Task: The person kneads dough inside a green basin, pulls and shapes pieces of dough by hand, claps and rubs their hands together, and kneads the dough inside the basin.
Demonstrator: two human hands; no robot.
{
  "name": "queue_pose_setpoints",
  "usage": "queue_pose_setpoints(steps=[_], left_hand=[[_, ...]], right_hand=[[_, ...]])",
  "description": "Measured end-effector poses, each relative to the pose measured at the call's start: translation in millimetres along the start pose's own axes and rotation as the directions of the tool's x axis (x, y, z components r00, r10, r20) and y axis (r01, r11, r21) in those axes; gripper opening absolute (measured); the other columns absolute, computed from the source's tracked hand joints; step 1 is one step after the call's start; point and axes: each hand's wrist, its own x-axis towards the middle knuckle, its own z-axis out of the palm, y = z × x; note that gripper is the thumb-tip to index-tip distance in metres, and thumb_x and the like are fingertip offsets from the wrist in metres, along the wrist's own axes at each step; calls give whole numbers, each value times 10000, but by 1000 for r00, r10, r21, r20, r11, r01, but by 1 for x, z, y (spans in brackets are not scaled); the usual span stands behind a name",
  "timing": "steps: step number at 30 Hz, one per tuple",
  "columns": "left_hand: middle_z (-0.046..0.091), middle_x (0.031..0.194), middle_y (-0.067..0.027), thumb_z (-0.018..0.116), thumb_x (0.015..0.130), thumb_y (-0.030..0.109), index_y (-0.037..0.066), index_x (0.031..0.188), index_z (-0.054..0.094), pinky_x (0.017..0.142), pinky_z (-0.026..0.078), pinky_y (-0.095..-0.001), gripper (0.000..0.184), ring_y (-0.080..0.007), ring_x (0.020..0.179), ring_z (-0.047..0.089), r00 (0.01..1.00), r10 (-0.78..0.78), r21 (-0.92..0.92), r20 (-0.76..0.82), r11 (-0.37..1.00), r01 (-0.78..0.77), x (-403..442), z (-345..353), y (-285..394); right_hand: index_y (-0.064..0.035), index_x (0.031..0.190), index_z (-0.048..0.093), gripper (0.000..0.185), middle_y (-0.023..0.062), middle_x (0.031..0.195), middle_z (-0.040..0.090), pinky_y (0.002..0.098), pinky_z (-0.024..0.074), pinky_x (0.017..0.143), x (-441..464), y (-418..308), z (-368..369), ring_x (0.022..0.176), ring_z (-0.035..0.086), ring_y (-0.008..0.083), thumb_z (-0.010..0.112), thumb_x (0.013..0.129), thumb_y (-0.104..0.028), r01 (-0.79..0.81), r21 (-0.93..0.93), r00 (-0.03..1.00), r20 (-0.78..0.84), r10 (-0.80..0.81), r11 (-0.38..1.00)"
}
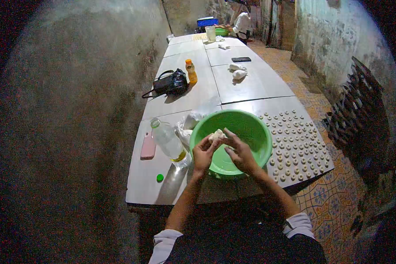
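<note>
My left hand (203, 156) is closed on a pale lump of dough (216, 135), pinched at its fingertips above a green basin (268, 143). Close beside the lump is my right hand (242, 155), fingers spread and thumb apart, with whitish residue on the fingertips; whether it touches the dough I cannot tell. What lies at the bottom of the basin is mostly hidden by my hands. To the right of the basin, many small round dough pieces (295, 147) with dimpled centres are set out in rows on the white table (259, 94).
Left of the basin stand a clear bottle (166, 141), a pink phone (148, 146), a green cap (159, 177) and a white cloth or bag (185, 127). Farther back are a black bag (174, 82), an orange bottle (191, 71), white bundles (238, 72) and another person (241, 22).
</note>
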Motion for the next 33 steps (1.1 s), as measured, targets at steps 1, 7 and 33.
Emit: queue_pose_setpoints(steps=[1, 7, 33], left_hand=[[596, 955, -116, 549, 821, 116, -50, 1056, 524, 754, 462, -242, 289, -141, 841, 574, 1000, 25, 18, 7, 1000, -25, 1, -5, -4], [590, 984, -92, 540, 827, 136, -28, 1082, 513, 789, 452, -255, 305, -147, 884, 563, 985, -88, -43, 146, 995, 95, 0, -10, 14], [603, 919, -103, 527, 834, 123, -42, 985, 555, 733, 480, -254, 225, -143, 802, 581, 995, -97, 13, 35, 995, 96, 5, -11, 20]], right_hand=[[-41, 1186, 421, 448, 133, 1060, 537, 292, 469, 786, 3, -2, -10, 923, 552, 201, 498, 755, 52, -83, 154, 996, 50, 76, 985], [-32, 1099, 507, 411, 77, 1095, 507, 299, 455, 826, 9, -8, -32, 931, 534, 168, 633, 707, -37, -33, -9, 999, -13, 33, 999], [-5, 1115, 489, 316, 113, 991, 588, 280, 449, 795, 15, 0, -71, 893, 567, 157, 523, 814, -94, -175, 154, 974, -116, 193, 972]])
